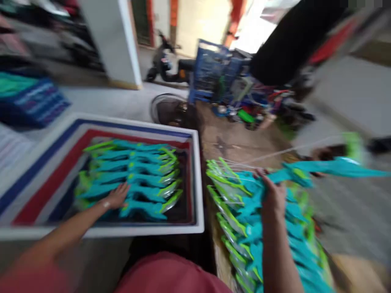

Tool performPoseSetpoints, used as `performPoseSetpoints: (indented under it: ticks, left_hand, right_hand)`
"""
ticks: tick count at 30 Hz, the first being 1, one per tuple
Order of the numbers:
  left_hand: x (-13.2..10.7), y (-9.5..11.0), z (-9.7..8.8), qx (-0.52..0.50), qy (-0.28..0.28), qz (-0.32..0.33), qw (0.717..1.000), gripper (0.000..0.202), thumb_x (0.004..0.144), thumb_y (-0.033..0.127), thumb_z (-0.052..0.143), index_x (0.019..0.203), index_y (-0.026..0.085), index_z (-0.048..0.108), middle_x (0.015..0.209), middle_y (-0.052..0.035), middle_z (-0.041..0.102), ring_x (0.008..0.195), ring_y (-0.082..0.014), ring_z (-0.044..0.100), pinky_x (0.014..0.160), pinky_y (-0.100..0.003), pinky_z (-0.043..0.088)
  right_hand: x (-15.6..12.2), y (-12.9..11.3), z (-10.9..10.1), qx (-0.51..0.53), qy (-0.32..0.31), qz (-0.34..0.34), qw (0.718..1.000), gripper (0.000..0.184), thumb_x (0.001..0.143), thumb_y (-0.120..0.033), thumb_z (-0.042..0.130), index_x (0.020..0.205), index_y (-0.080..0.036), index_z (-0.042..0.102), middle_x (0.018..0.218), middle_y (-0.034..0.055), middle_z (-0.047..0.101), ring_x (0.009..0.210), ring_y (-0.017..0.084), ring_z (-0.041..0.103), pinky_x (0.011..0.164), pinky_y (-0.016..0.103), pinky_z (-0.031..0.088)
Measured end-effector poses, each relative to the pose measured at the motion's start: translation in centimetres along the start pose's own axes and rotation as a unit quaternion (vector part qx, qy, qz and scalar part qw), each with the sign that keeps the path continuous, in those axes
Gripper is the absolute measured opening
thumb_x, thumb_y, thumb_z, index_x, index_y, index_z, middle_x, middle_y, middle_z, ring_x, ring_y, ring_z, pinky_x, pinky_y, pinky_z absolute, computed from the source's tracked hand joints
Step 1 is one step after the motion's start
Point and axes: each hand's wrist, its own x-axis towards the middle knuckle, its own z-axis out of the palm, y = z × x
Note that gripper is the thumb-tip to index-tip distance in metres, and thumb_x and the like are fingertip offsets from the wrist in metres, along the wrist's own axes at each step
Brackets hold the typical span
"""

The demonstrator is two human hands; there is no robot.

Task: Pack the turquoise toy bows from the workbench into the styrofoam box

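Observation:
My right hand [274, 197] is closed around the middle of a teal toy bow [326, 166]. The bow has a lime-green tip and a thin pale string, and is held above a pile of similar bows [250, 236] on the right. My left hand [117, 196] rests with fingers stretched out on a neat stack of teal and green toy bows [143, 179]. That stack lies inside a large white-rimmed bin [200, 195] lined with red, white and blue stripes. Motion blur softens the finger details of both hands.
Blue crates [39, 101] stand at the far left, one with teal material on top. A pillar [113, 40], a scooter [168, 65] and a blue rack [210, 69] are further back. Mixed clutter [247, 110] lies beside the rack on the floor.

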Motion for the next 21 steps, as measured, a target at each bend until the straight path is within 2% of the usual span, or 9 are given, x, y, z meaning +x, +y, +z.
performPoseSetpoints:
  ticks: [2,4,6,8,11,13,17,19,21]
  left_hand:
    - [-0.3,1.0,-1.6,-0.026,-0.03,0.004,0.999,0.098,0.082,0.028,0.066,0.165,0.005,0.02,0.17,-0.03,0.005,0.16,-0.043,0.009,0.125,-0.06,0.021]
    - [0.2,1.2,-2.0,-0.059,-0.044,-0.013,0.997,0.104,0.081,0.029,0.069,0.167,0.007,0.013,0.172,-0.026,-0.001,0.161,-0.0414,0.002,0.127,-0.06,0.015]
    - [0.7,1.2,-1.4,-0.082,-0.044,-0.021,0.995,0.107,0.081,0.031,0.071,0.168,0.012,0.011,0.173,-0.023,-0.003,0.162,-0.0398,-0.001,0.128,-0.061,0.012]
    - [0.9,1.6,-0.4,-0.096,-0.04,-0.017,0.994,0.108,0.081,0.031,0.072,0.168,0.014,0.01,0.174,-0.0216,-0.003,0.162,-0.0396,-0.002,0.128,-0.062,0.011]
    - [1.1,2.5,1.0,-0.112,-0.029,-0.008,0.993,0.109,0.08,0.029,0.072,0.168,0.014,0.009,0.174,-0.0203,-0.006,0.162,-0.0399,-0.004,0.127,-0.065,0.011]
    - [1.1,3.0,1.6,-0.125,-0.021,-0.006,0.992,0.107,0.08,0.024,0.07,0.168,0.014,0.009,0.174,-0.0188,-0.007,0.162,-0.0393,-0.006,0.128,-0.065,0.008]
    - [0.7,4.3,2.6,-0.13,-0.002,0.016,0.991,0.108,0.076,0.012,0.069,0.167,0.013,0.012,0.174,-0.0207,-0.004,0.162,-0.0399,-0.004,0.127,-0.067,0.01]
    - [0.4,5.0,3.0,-0.125,0.001,0.022,0.992,0.111,0.073,0.011,0.072,0.167,0.012,0.014,0.173,-0.0213,-0.003,0.162,-0.0407,-0.002,0.126,-0.067,0.019]
    - [0.2,5.7,3.4,-0.133,0.009,0.015,0.991,0.105,0.076,0.01,0.07,0.167,0.013,0.017,0.174,-0.0194,-0.002,0.162,-0.0404,0.0,0.124,-0.065,0.029]
  right_hand:
    - [-1.4,-2.5,2.3,0.021,-0.053,0.015,0.998,0.052,0.056,-0.028,0.093,0.104,-0.027,0.073,0.106,0.0058,0.072,0.082,0.022,0.07,0.079,0.043,0.061]
    - [-2.9,-4.2,5.3,0.018,-0.12,-0.012,0.993,0.042,0.068,-0.029,0.09,0.107,-0.034,0.075,0.103,0.0074,0.07,0.079,0.021,0.066,0.078,0.043,0.059]
    - [-4.6,-4.6,8.8,-0.04,-0.188,-0.03,0.981,0.034,0.076,-0.036,0.086,0.107,-0.033,0.073,0.094,0.0086,0.068,0.074,0.021,0.065,0.068,0.042,0.056]
    - [-6.3,-3.2,12.8,-0.135,-0.26,-0.063,0.954,0.034,0.078,-0.047,0.083,0.1,-0.027,0.067,0.082,0.0069,0.067,0.067,0.021,0.063,0.059,0.037,0.05]
    - [-8.9,2.2,19.3,-0.245,-0.384,-0.184,0.871,0.042,0.084,-0.061,0.069,0.095,-0.022,0.06,0.076,0.003,0.064,0.065,0.019,0.058,0.06,0.033,0.046]
    - [-11.4,7.4,23.5,-0.316,-0.46,-0.248,0.792,0.042,0.091,-0.057,0.061,0.107,-0.019,0.06,0.084,0.0047,0.067,0.073,0.021,0.062,0.067,0.032,0.047]
    - [-17.7,18.2,28.9,-0.558,-0.524,-0.292,0.574,0.031,0.1,-0.035,0.056,0.121,-0.011,0.058,0.113,0.0165,0.07,0.101,0.026,0.068,0.081,0.033,0.049]
    - [-20.3,22.3,30.1,-0.601,-0.534,-0.292,0.518,0.026,0.1,-0.027,0.057,0.119,-0.009,0.059,0.118,0.0193,0.069,0.108,0.028,0.067,0.086,0.033,0.049]
    - [-21.8,25.3,30.7,-0.615,-0.543,-0.285,0.496,0.025,0.098,-0.024,0.062,0.118,-0.01,0.061,0.118,0.0194,0.069,0.111,0.028,0.067,0.087,0.034,0.049]
